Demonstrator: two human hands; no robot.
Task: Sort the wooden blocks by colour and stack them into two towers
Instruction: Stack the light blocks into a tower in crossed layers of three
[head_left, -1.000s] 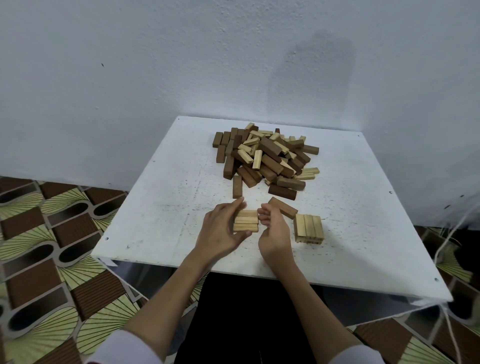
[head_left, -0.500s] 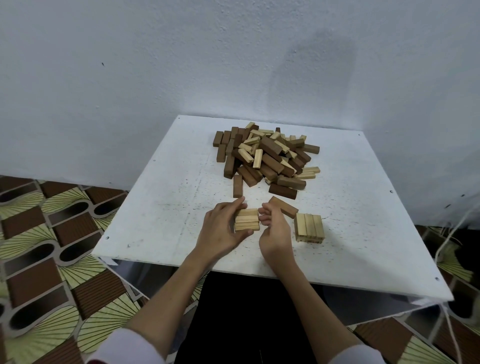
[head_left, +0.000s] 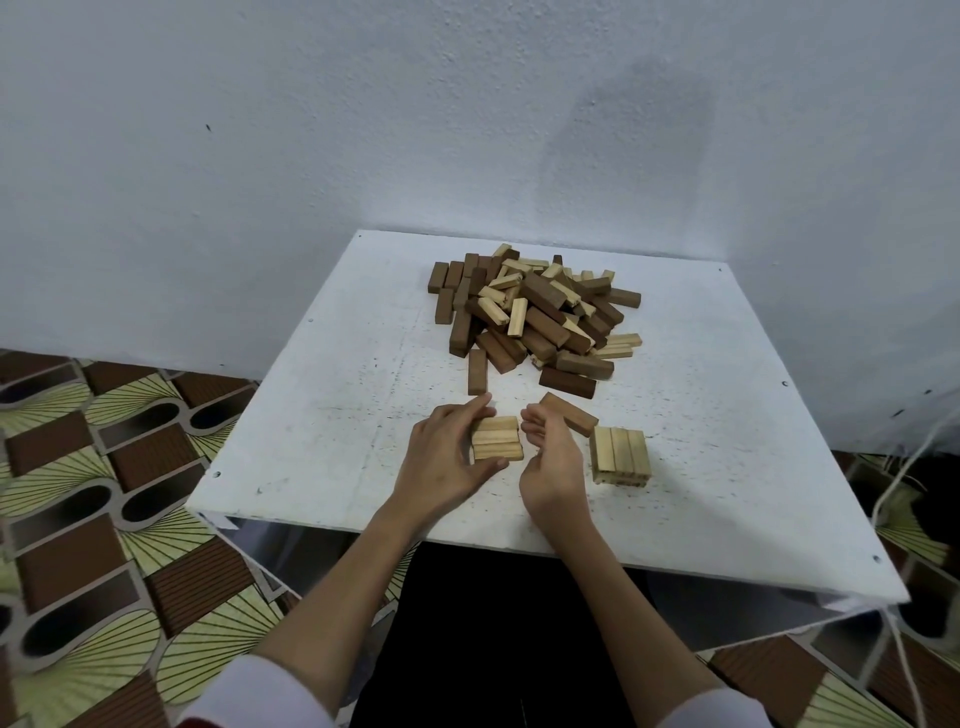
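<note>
A person is sitting at a square white bench (head_left: 322, 436) set against a pale wall (head_left: 311, 130), looking down at both bare hands near the bench's front edge. The left hand (head_left: 447, 457) is cupping the left end of a small set of three light blocks (head_left: 496, 439) lying side by side, flat on the bench; its index finger is reaching along the far side and its thumb is pressing against the near side, so this hand is gripping the set. The right hand (head_left: 550, 462) is sitting just to the right of the same set, fingers curled loosely inward toward its right end; whether the fingertips are touching the wood cannot be told, and the hand appears to be holding nothing.

Just beside the right hand, further right, a low stack of light blocks (head_left: 621, 457) is standing on the bench, three blocks across on top with at least one layer beneath. A single dark block (head_left: 569, 413) is lying at an angle behind the right hand, between that stack and the set being gripped. Another dark block (head_left: 477, 371) is lying alone just beyond the left index finger.

Further back, toward the wall, a jumbled pile of mixed dark and light blocks (head_left: 540, 317) is covering the middle of the bench, well apart from both hands. A patterned brown and yellow floor (head_left: 104, 493) is showing on either side.
</note>
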